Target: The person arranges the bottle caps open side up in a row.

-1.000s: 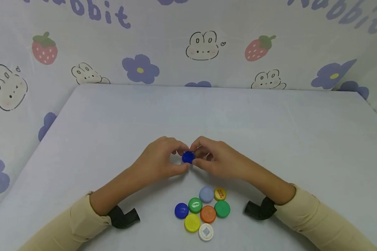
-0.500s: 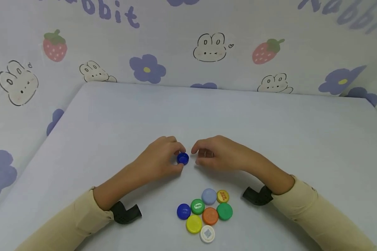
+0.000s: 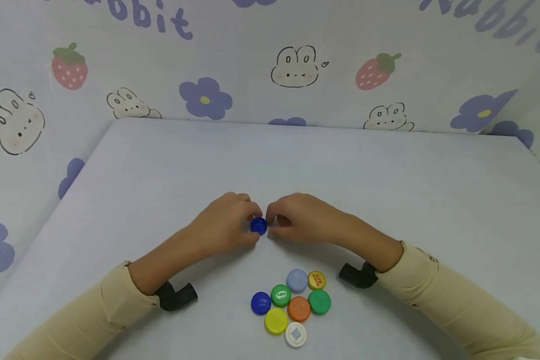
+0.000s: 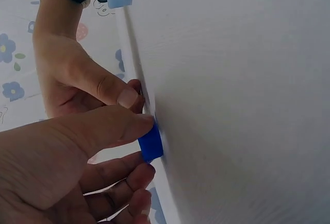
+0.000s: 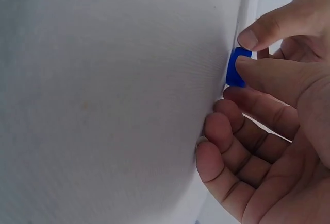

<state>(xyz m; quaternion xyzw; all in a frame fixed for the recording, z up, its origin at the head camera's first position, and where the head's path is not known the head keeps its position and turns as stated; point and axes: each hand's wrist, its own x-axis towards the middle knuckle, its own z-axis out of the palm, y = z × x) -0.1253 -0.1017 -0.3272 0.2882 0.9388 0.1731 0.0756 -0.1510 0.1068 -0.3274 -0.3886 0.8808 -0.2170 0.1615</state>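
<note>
One broad white table [image 3: 387, 165] is backed by a cloth [image 3: 252, 55] printed with rabbits, strawberries and purple flowers. From the near side, two arms in beige sleeves [image 3: 83, 317] are stretched forward, and a black fitting [image 3: 176, 296] is worn at each wrist. The left hand [image 3: 227, 225] is closed to a pinch, with a small item gripped between thumb and forefinger. The right hand [image 3: 303, 217] is held opposite, thumb and forefinger curved with a gap between their tips; whether anything is gripped by it cannot be told. Nearer the person, eight loose bottle caps are gathered, an orange cap [image 3: 299, 309] and a white cap [image 3: 295, 334] among them. Smallest is the pinched item, a dark blue cap [image 3: 258, 226], placed between the hands, hollow side up, seemingly on the tabletop. The step in hand is judged to be its positioning; a light right-hand pinch, with the left kept steady, seems called for next.
</note>
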